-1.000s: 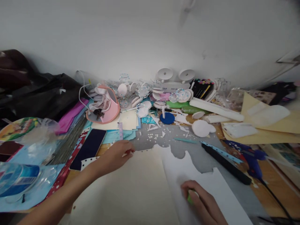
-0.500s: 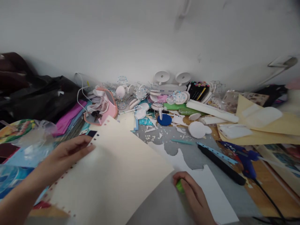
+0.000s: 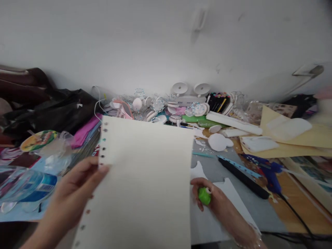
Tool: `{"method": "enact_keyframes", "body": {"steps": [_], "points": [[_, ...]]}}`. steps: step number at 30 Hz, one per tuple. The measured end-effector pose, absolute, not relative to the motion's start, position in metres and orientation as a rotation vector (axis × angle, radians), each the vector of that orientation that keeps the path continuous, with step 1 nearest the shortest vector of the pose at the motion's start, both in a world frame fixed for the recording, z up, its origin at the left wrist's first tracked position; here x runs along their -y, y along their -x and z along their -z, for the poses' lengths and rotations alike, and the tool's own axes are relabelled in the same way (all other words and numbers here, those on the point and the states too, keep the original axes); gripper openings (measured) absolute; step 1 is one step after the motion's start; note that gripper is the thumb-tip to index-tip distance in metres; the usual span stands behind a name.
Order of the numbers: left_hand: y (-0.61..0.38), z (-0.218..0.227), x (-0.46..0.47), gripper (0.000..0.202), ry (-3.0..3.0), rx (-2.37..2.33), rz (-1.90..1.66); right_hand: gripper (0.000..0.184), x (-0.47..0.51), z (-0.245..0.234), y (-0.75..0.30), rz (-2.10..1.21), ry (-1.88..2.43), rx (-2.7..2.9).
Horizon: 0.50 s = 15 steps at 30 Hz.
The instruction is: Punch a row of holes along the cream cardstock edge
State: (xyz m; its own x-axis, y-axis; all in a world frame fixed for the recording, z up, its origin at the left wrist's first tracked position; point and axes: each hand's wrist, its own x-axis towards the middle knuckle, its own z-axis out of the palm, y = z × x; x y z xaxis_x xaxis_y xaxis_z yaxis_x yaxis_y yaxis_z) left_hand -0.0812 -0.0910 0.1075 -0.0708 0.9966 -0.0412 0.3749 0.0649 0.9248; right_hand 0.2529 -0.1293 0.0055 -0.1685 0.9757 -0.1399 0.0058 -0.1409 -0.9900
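A cream sheet of paper (image 3: 147, 180) with a row of punched holes along its left edge is held up over the table. My left hand (image 3: 77, 190) pinches that edge, thumb in front and fingers behind. By the sheet's right edge, my right hand (image 3: 220, 200) curls around a small bright green object (image 3: 204, 196) with a pale round bit on top; its kind is unclear. The right fingertips are close to the paper, but whether they touch it I cannot tell. Beneath and behind lies a white cut-out sheet (image 3: 230, 197) with a jagged edge, partly covered.
To the right lie a black-handled tool (image 3: 243, 176), a light blue perforated strip (image 3: 241, 166) and a blue glue gun (image 3: 269, 173) with a trailing cord. White discs and beaded wire pieces (image 3: 158, 103) crowd the back. A clear blue-labelled bottle (image 3: 28, 183) lies left.
The sheet has turned more upright and been raised, now covering more of the table. My right hand has rotated, showing more of the green object. The view has shifted slightly.
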Motion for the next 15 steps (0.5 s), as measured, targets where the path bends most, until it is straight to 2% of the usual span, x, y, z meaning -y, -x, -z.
{"method": "enact_keyframes", "body": {"steps": [2, 4, 7, 10, 12, 15], "points": [[0.054, -0.094, 0.093, 0.022, -1.394, -1.441, -1.012, 0.052, 0.133, -0.014, -0.261, -1.422, 1.271, 1.35], [0.032, -0.082, 0.094, 0.021, -1.419, -1.322, -1.037, 0.045, 0.138, -0.025, -0.271, -1.313, 1.42, 1.396], [0.013, -0.069, 0.101, 0.016, -1.476, -1.165, -1.03, 0.027, 0.149, -0.039, -0.291, -0.942, 1.665, 1.388], [0.009, -0.069, 0.112, 0.01, -1.639, -1.038, -0.878, 0.019, 0.166, -0.048, -0.319, -0.684, 1.771, 1.407], [0.012, -0.075, 0.119, 0.011, -1.81, -0.953, -0.735, 0.011, 0.178, -0.049, -0.337, -0.722, 1.743, 1.493], [0.02, -0.082, 0.126, 0.013, -2.048, -0.812, -0.541, 0.012, 0.196, -0.04, -0.351, -1.034, 1.528, 1.674]]}}
